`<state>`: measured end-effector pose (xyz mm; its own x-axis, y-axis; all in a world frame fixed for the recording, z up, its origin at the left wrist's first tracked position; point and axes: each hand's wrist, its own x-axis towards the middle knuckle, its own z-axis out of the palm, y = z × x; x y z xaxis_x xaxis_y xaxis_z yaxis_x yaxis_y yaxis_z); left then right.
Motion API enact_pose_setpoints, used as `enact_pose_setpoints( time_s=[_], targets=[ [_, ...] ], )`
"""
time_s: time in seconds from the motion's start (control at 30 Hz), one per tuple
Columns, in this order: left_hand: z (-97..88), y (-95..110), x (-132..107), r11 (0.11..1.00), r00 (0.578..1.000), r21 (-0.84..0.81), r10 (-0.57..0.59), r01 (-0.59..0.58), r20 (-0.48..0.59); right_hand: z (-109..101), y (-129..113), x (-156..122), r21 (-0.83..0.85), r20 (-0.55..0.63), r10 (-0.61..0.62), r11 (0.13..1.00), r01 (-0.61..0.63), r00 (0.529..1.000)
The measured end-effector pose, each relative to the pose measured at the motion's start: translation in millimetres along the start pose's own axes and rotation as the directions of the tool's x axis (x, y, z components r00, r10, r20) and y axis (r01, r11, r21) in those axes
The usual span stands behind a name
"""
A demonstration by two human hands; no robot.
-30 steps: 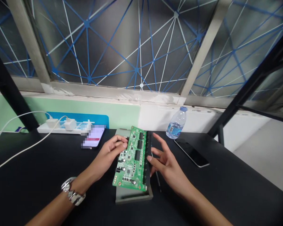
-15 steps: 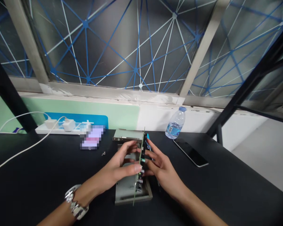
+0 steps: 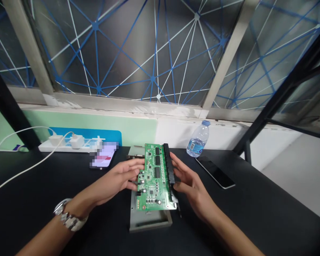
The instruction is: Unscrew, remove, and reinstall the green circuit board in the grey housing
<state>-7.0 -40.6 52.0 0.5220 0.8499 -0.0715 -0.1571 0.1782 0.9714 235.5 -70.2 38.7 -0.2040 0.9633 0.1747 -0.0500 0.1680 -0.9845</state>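
Note:
A green circuit board (image 3: 153,179) with a black row of ports along its right edge faces up above a grey metal case tray (image 3: 149,220) on the black table. My left hand (image 3: 121,177) grips the board's left edge with the fingers curled. My right hand (image 3: 188,183) holds the port side, fingers pressed against it. A second grey case part (image 3: 135,152) lies just behind the board. A thin dark tool (image 3: 179,209) lies beside the tray on the right, partly hidden by my right hand.
A phone with a lit, blurred screen (image 3: 104,159) lies at the left, a dark phone (image 3: 215,172) at the right. A water bottle (image 3: 197,139) stands by the wall. A white power strip (image 3: 69,145) with chargers and white cables (image 3: 21,170) sits at the far left.
The board stood on edge half a second ago; it has been turned so its component face points up again, held over the grey tray by both hands.

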Motion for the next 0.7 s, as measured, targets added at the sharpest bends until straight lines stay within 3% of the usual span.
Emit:
enact_pose_setpoints(
  time_s=[0.13, 0.27, 0.37, 0.5, 0.7],
  targets=[
    [3.1, -11, 5, 0.997, 0.995, -0.082, -0.017, 0.009, -0.095, 4, -7, -9, -0.009, 0.138, 0.018, 1.000, -0.017, 0.990],
    [16.1, -20, 6, 0.995, 0.999, -0.101, 0.023, -0.026, -0.035, 9, -10, -18, 0.021, 0.274, 0.052, 0.998, -0.060, 0.960],
    [26.7, -27, 5, 0.995, 0.999, -0.098, 0.016, -0.020, -0.043, 15, -11, -22, 0.026, 0.325, -0.030, 0.999, 0.023, 0.945],
    [37.0, -36, 6, 0.983, 0.993, -0.180, -0.064, 0.045, -0.100, 25, -13, -28, -0.103, 0.368, -0.106, 0.983, 0.154, 0.924],
    [43.7, -41, 9, 0.974, 0.972, -0.202, 0.056, -0.103, -0.226, 32, -7, -33, -0.254, 0.351, -0.190, 0.923, 0.288, 0.917]
  ],
)
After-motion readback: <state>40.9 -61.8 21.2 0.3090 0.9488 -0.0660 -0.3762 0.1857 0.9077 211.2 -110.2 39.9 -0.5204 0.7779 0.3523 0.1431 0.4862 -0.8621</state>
